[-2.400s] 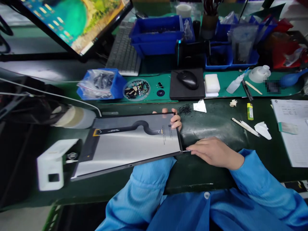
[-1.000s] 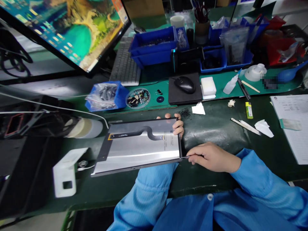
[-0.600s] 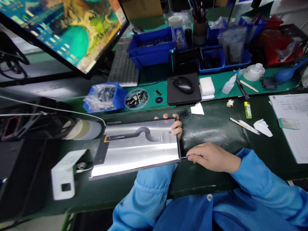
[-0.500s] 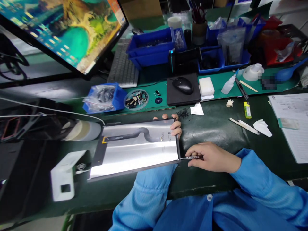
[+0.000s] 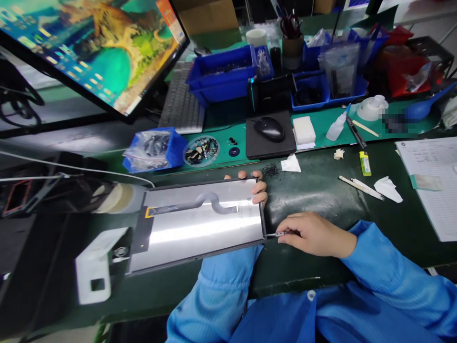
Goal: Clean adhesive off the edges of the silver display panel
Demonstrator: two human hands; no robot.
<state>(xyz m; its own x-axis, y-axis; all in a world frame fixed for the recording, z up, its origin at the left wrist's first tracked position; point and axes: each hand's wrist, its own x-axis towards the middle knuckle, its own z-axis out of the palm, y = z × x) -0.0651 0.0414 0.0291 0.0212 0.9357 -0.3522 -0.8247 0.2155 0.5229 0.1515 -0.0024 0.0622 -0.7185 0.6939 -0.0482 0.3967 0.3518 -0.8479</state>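
A flat tablet screen panel (image 5: pixel 207 233), silver-backed with a dark frame and a curved dark ribbon cable (image 5: pixel 178 206), is held up over the bench. My left hand (image 5: pixel 260 189) supports it from beneath, its fingertips curled over the far right corner; the palm is hidden under the panel. In my right hand (image 5: pixel 310 233) is a pair of metal tweezers (image 5: pixel 282 233), pinched between thumb and fingers. Their tip meets the near right corner of the panel, though contact is too small to make out surely.
Beyond the panel lie a dish of small parts (image 5: pixel 201 151), a blue bin (image 5: pixel 157 150) and a mouse (image 5: pixel 269 129). A white bracket (image 5: pixel 94 271) stands left. A lighter (image 5: pixel 364 163), cotton-like sticks (image 5: pixel 360 187) and paper sheets (image 5: pixel 430 186) lie right.
The panel has tilted slightly, its left end shifting a little left and toward me. The tweezers stay at its near right corner, and both hands keep their holds.
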